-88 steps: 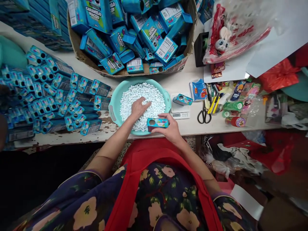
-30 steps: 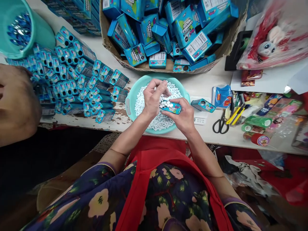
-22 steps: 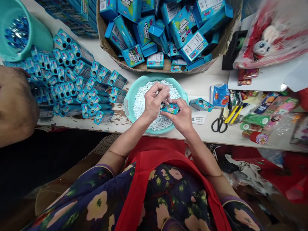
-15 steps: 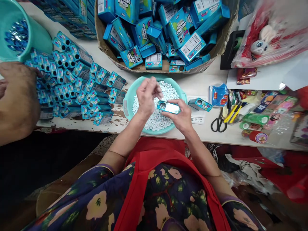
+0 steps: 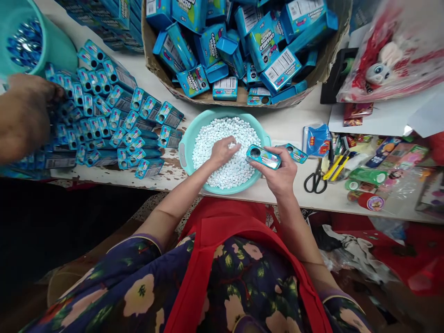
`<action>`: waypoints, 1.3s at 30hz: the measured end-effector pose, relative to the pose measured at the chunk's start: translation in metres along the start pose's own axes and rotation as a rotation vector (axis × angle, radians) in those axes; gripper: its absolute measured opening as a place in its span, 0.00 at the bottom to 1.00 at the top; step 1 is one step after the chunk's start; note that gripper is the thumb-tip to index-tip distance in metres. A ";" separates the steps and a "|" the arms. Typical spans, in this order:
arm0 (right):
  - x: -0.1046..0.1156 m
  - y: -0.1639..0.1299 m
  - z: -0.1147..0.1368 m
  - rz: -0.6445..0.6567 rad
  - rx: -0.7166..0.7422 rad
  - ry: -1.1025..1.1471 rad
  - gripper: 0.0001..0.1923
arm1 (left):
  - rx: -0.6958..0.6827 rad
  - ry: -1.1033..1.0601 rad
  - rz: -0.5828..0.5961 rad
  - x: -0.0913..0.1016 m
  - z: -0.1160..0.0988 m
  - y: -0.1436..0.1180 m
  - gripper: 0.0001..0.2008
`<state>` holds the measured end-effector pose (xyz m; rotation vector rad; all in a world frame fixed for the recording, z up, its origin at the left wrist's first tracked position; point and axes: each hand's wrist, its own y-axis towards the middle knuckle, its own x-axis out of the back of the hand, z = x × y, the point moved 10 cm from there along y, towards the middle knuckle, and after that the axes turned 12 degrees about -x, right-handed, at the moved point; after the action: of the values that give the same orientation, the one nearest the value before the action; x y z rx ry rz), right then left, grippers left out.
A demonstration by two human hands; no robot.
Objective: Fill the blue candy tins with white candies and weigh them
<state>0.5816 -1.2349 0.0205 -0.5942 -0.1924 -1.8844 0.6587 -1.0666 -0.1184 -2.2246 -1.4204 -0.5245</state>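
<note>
Head view, near to far. The right hand (image 5: 279,173) grips a small blue box (image 5: 262,157), fingers wrapped around its sides, holding it just above the 3 o'clock rim of the teal basin (image 5: 183,143). The left hand (image 5: 222,150) rests in the white candies (image 5: 229,134) filling the basin, fingers curled into the pile. A second small box (image 5: 294,152) lies on the surface just right of the held one. At 9 o'clock, rows of boxes (image 5: 114,125) lie stacked, apparently finished; another person's hand (image 5: 26,115) reaches among them. At 12 o'clock a cardboard carton (image 5: 236,97) holds many more boxes. Judged from this, much work remains.
</note>
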 end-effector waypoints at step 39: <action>-0.049 0.003 0.016 0.167 0.024 -0.075 0.19 | -0.112 -0.941 -0.466 0.067 -0.093 -0.017 0.14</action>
<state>0.6028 -1.1896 0.0100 -0.6452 -0.2071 -1.6980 0.6626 -1.0621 -0.0024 -2.3192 -2.4370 0.4114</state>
